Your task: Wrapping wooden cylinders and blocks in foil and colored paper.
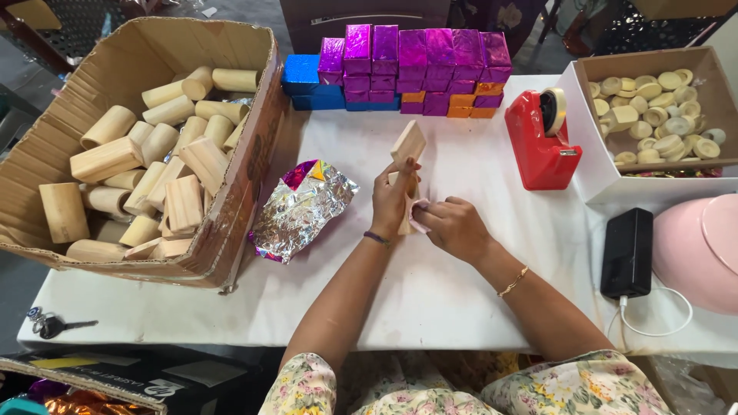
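Head view: white table (430,300) bears cardboard box (46,146), red tape dispenser (538,146).

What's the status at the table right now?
Left hand grips wooden block upright. Right hand presses pink cloth to it. Foil sheet beside, apart.

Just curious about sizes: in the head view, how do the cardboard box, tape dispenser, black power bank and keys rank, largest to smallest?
1. Cardboard box
2. Tape dispenser
3. Power bank, looks close to the dispenser and lies nearer the camera, so unsure
4. Keys

Both hands (427,215) hold a wooden block (407,146) upright.
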